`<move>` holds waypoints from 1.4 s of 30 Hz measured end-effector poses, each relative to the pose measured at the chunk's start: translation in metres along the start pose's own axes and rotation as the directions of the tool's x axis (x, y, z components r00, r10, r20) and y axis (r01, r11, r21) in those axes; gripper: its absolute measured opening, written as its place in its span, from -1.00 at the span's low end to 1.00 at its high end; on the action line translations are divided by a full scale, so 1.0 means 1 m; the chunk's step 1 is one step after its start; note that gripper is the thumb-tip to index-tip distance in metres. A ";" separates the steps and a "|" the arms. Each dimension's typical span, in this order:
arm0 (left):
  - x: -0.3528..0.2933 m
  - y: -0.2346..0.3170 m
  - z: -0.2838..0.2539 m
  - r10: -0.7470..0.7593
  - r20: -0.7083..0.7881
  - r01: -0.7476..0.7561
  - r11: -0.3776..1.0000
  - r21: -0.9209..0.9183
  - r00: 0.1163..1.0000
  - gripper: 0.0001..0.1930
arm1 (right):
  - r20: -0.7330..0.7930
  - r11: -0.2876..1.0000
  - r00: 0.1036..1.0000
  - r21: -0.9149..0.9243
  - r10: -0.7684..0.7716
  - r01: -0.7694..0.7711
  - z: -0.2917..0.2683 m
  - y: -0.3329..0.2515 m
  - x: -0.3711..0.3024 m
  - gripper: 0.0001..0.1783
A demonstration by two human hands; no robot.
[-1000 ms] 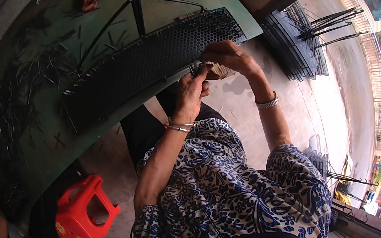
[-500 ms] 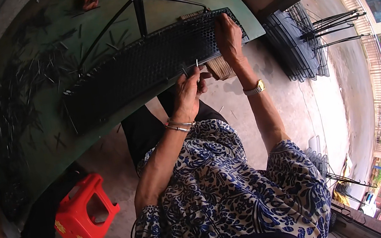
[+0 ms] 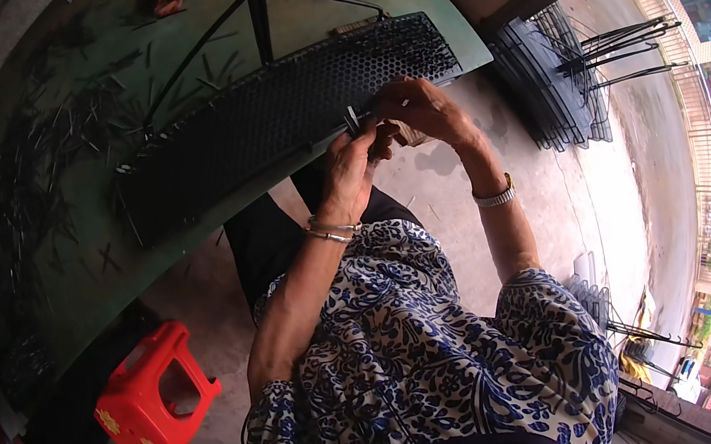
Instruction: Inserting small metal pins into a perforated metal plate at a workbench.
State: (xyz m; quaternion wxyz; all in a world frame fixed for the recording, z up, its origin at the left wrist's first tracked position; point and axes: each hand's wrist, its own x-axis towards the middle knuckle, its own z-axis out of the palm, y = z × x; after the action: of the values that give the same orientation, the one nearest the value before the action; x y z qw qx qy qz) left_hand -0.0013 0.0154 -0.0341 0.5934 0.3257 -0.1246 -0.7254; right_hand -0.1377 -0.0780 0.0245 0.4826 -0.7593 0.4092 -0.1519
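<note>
A long black perforated mesh panel (image 3: 262,111) lies along the front edge of the green table, with thin black rods rising behind it. My left hand (image 3: 352,168) is closed on a few thin strips (image 3: 352,121) that stick up past the thumb at the panel's near edge. Close to its fingertips is my right hand (image 3: 430,114), fingers bent and pinched together over the near edge. A small pale glint shows at those fingers, but what they hold, if anything, is too small to name.
Many loose dark strips (image 3: 37,172) lie scattered across the green table (image 3: 93,280). A wooden block (image 3: 405,133) shows beneath the panel. Stacked dark mesh racks (image 3: 544,82) stand on the floor at the right. At the lower left is a red plastic stool (image 3: 150,426).
My right hand has come back from the panel's far right end toward my left hand. The left hand stays nearly in place; the strips in it have shifted slightly.
</note>
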 end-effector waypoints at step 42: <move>0.008 0.023 -0.001 -0.008 -0.045 0.003 0.995 -0.103 0.999 -0.78 | -0.162 0.721 0.801 -0.562 -0.576 0.405 0.027 -0.021 -0.021 -0.78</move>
State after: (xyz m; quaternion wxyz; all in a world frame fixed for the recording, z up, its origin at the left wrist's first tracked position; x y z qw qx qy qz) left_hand 0.0161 0.0017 -0.0245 0.6100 0.3116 -0.0724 -0.7250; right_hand -0.1232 -0.0414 0.0331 0.1355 -0.9033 0.2885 -0.2873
